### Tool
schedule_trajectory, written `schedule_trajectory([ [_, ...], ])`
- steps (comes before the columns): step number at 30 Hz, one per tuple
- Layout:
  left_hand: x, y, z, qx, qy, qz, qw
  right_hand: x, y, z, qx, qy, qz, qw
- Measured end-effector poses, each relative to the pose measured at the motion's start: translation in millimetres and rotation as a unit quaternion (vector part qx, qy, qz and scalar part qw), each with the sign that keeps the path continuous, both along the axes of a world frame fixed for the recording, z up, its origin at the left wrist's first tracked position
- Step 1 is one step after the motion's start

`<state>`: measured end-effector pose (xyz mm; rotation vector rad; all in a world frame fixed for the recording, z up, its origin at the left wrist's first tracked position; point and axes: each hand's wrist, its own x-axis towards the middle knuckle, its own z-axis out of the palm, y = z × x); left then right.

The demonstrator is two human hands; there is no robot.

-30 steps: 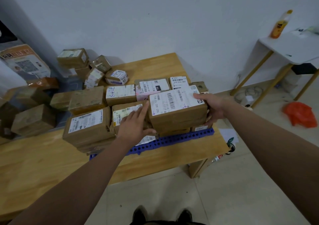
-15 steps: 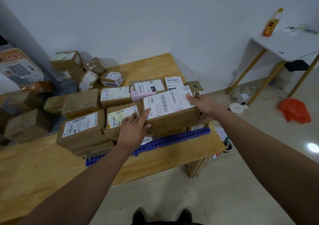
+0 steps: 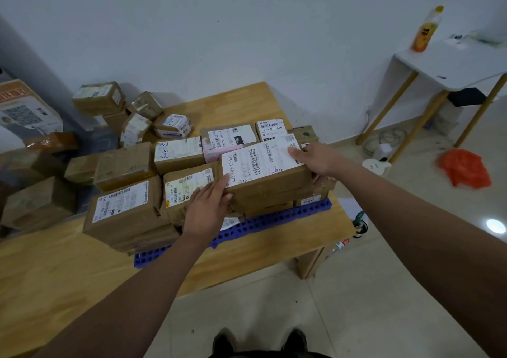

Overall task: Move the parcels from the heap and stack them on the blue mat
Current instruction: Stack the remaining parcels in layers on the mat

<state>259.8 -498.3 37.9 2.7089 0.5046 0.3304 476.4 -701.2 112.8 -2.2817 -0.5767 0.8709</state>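
Left hand (image 3: pixel 207 212) presses straight fingers against top parcel (image 3: pixel 260 165); right hand (image 3: pixel 318 158) grips its other end, lower fingers hidden underneath

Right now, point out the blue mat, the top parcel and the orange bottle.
blue mat (image 3: pixel 274 222), head view, bare front edge.
top parcel (image 3: pixel 260 163), head view, white label.
orange bottle (image 3: pixel 424 34), head view, its body.
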Motion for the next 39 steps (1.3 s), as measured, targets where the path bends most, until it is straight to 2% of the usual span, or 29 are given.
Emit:
schedule_trajectory([
  [17,-9.3,-4.7,5.2,-0.021,-0.034,0.029,0.999,-0.8,6.3,-9.1,0.011,0.011,-0.004,1.000],
  [30,-4.1,6.9,-16.8,0.041,-0.007,0.014,0.999,0.4,3.5,-33.2,0.000,0.052,-0.022,0.998],
  [35,-1.7,5.6,-19.0,0.051,-0.003,0.025,0.998,2.2,-7.2,-43.9,0.083,0.134,-0.075,0.985],
  [39,0.4,2.9,-19.1,0.063,0.006,0.038,0.997,3.7,-17.3,-50.0,0.117,0.155,-0.043,0.980],
])
